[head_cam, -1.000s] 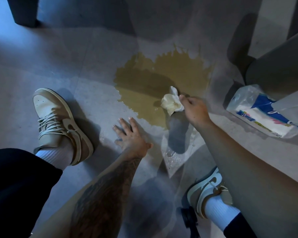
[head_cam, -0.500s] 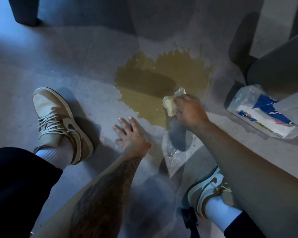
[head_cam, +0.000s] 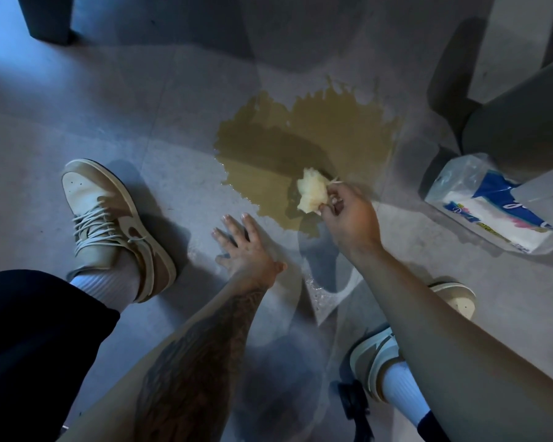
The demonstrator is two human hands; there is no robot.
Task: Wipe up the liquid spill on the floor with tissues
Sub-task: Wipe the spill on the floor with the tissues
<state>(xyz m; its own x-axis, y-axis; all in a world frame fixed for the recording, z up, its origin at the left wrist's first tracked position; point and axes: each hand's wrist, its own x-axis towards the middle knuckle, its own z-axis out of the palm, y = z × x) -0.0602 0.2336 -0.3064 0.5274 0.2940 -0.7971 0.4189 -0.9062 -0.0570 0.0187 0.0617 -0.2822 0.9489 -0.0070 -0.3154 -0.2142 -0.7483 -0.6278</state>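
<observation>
the right hand (head_cam: 351, 215) pinches a soggy, yellowed tissue wad (head_cam: 312, 194) between thumb and curled fingers, at the near right edge of the brown spill (head_cam: 300, 145) on the floor (head_cam: 141, 106). the wad sticks out left of the hand, and its long axis runs away from the person. the left hand (head_cam: 243, 247) lies flat on the floor with fingers spread, pointing at the spill and just short of it. a tissue pack (head_cam: 492, 208) lies well to the right.

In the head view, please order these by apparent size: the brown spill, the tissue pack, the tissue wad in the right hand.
1. spill, clearly largest.
2. tissue pack, its right end partly hidden.
3. tissue wad, smallest.
</observation>
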